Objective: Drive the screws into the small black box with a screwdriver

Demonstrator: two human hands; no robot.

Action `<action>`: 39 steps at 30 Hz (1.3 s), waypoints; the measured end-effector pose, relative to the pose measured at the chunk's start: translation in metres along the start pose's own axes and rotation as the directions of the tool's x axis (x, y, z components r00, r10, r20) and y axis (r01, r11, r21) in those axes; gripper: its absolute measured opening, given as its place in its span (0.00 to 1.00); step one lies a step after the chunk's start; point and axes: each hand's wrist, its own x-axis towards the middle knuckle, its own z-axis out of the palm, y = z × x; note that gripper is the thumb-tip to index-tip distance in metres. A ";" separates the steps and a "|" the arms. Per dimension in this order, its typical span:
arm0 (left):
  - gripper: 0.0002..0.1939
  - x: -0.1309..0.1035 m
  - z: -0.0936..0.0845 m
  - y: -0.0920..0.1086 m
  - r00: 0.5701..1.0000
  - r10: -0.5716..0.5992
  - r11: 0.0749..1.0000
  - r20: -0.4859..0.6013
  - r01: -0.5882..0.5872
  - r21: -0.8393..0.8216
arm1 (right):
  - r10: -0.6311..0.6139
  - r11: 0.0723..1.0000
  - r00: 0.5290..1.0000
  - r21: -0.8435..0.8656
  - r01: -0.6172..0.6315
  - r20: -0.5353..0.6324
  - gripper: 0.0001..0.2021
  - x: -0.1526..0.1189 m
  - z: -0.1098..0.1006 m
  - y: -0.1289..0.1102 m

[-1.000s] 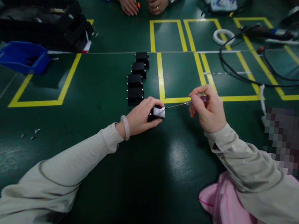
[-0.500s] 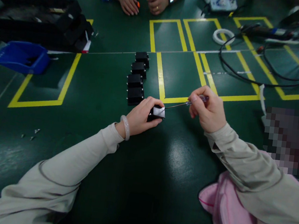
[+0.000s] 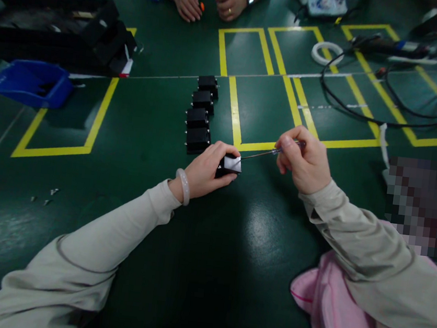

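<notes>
I see the person's left arm [image 3: 90, 249] stretched forward, the left hand [image 3: 208, 172] curved with thumb and fingers apart; the right arm [image 3: 374, 255] angles inward, its right hand [image 3: 304, 160] bent into a fingertip pinch.

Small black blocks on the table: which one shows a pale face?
The block in the left hand, with the screwdriver pointing at it. The other four blocks, lined up beyond that hand, show dark tops.

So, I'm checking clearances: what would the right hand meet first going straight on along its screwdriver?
Probably the small black block gripped in the left hand: the screwdriver in the right hand points at it, though whether the tip touches is unclear.
</notes>
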 end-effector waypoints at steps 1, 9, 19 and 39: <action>0.18 0.000 0.000 0.000 1.000 -0.005 1.000 0.001 0.005 -0.001 | 0.002 1.000 1.000 0.005 -0.002 -0.002 0.18 0.000 0.000 0.000; 0.17 0.000 -0.001 0.003 1.000 -0.026 1.000 0.011 0.026 -0.001 | 0.008 1.000 1.000 0.016 -0.007 -0.013 0.19 0.000 0.000 -0.002; 0.18 0.000 0.001 0.001 1.000 -0.001 1.000 -0.001 0.001 -0.009 | -0.014 0.999 0.999 0.032 0.016 -0.045 0.17 0.001 0.000 0.004; 0.17 0.001 -0.001 0.002 1.000 -0.010 1.000 0.006 0.010 -0.007 | 0.005 1.000 0.999 0.009 -0.005 -0.045 0.17 0.001 0.000 0.004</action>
